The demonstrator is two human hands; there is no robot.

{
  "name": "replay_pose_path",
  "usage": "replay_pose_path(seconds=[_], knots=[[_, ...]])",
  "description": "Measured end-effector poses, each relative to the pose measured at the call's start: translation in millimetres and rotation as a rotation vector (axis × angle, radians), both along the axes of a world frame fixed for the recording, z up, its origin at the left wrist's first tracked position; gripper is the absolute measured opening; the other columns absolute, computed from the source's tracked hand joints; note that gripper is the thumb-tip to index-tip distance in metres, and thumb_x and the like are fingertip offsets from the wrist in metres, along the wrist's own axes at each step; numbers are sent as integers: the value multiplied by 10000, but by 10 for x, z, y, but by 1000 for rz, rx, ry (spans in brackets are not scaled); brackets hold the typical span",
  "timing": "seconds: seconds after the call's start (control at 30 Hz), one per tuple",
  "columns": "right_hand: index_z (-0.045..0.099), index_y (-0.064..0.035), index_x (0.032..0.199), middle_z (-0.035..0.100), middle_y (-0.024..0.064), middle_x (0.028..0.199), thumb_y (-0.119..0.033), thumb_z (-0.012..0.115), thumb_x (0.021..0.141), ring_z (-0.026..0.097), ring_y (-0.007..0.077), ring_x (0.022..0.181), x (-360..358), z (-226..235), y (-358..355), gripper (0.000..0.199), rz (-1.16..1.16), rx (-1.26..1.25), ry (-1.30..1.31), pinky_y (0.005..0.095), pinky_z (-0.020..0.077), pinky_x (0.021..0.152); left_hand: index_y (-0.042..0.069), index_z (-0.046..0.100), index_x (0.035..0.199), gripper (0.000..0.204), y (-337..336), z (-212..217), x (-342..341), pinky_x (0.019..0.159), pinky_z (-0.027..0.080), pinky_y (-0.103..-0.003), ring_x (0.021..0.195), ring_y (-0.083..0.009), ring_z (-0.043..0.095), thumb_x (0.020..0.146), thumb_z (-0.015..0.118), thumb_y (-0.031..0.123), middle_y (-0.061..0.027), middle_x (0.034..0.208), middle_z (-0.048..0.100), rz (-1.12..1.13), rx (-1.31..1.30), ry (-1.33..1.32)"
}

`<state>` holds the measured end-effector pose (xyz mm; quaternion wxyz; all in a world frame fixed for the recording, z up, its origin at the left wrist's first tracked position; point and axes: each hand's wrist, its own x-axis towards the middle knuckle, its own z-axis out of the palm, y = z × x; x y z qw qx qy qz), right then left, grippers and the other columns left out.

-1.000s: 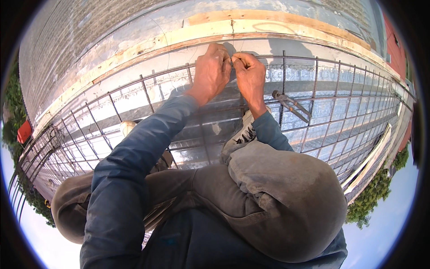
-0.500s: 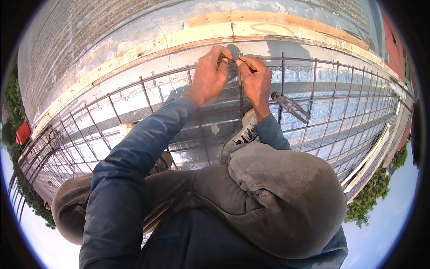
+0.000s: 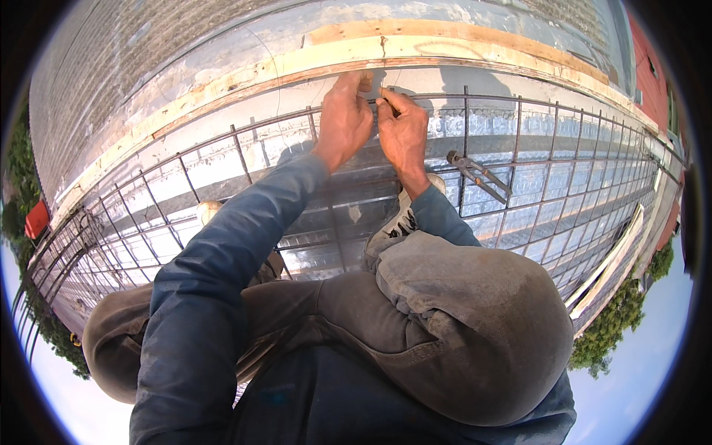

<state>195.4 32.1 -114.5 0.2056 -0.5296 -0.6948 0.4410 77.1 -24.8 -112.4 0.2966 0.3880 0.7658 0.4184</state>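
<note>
My left hand [image 3: 345, 122] has its fingers bent and pinched together at the far bar of a steel rebar mesh [image 3: 466, 122]; what lies in its fingertips is hidden. Close on its right, my right hand [image 3: 404, 137] pinches with thumb and forefinger at the same bar. A hair-thin wire seems to rise by those fingertips, too fine to follow clearly. To the right of my right wrist, a pair of pincers [image 3: 480, 176] with dark jaws and long handles rests on the mesh, touched by neither hand.
Wooden boards [image 3: 356, 50] run along the far side, past the mesh. Under the bars lies shiny ribbed metal sheeting [image 3: 437, 126]. My shoe [image 3: 393, 222] stands among the bars below my right hand. A thin loose wire [image 3: 279, 81] curves down at the left.
My right hand has shifted left, closer to my left hand. The left hand has turned slightly and moved a little toward the boards. The pincers stay on the mesh.
</note>
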Motion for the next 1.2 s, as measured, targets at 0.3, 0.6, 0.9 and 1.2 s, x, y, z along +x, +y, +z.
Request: replay_pose_path(seconds=[0.3,0.6,0.9,1.2], knots=[[797,9,1001,719,195,764,-168,800,912,651,329,646,-101,136,128,199,84,-125,-92,429,525,647,-30,688,1315,332,21,-32,-8,970,607,-397,1126,-282,740,1060,476,-28,-192,1245,747,62,-15,-118],[788,32,953,755,184,855,-147,788,925,694,346,713,44,175,112,181,2,-12,11,421,528,686,-4,715,1237,262,8,-88,2,936,579,-437,1063,-353,742,1043,538,-2,-196,1143,762,110,33,-103],[790,33,1018,735,111,817,-96,785,969,624,153,714,-23,120,7,138,-180,-42,48,345,507,670,-26,708,1282,286,40,-28,-3,964,595,-362,1083,-233,747,1050,540,-24,-163,1163,772,100,-30,-123],[804,32,1163,753,162,903,-88,763,965,674,204,767,-6,42,-114,235,-91,87,71,375,524,709,-34,705,1280,295,36,-37,8,975,599,-359,1085,-233,746,1039,536,-31,-169,1177,772,121,-36,-143]])
